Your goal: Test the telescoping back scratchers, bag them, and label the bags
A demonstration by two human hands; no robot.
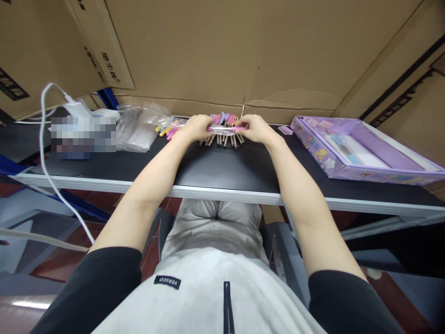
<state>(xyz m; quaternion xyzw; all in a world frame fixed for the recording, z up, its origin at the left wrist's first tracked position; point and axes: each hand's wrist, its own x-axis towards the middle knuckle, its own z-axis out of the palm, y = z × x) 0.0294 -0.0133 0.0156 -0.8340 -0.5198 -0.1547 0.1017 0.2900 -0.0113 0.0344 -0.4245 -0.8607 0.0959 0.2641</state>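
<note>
Both my hands reach to the far side of a black table (222,169). My left hand (195,127) and my right hand (253,128) are closed on the two ends of a thin pink pen in a clear sleeve (224,130), held level just above a pile of pens (222,138) with metal barrels and coloured tops. More pink and yellow pens (167,131) lie left of my left hand.
A purple open gift box (351,150) sits at the right. Clear plastic bags (141,126) and a white charger with cable (74,109) lie at the left, beside a blurred patch. Cardboard boxes (243,51) wall the back. The table's white front edge is near my lap.
</note>
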